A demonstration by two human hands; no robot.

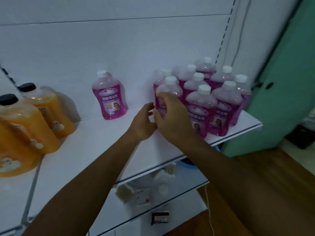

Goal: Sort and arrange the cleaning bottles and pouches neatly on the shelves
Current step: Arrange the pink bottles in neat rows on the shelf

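Two bare forearms enter from the lower edge of the head view, each ending in a bare hand. The left hand (pixel 143 122) carries no glove, ring or band on the parts visible; its wrist is uncovered. The right hand (pixel 171 114) is likewise ungloved, with short-looking nails, though blur hides fine detail. No sleeve edge appears on either arm within the view; both forearms are uncovered up to the frame border. No watch or bracelet shows at either wrist.
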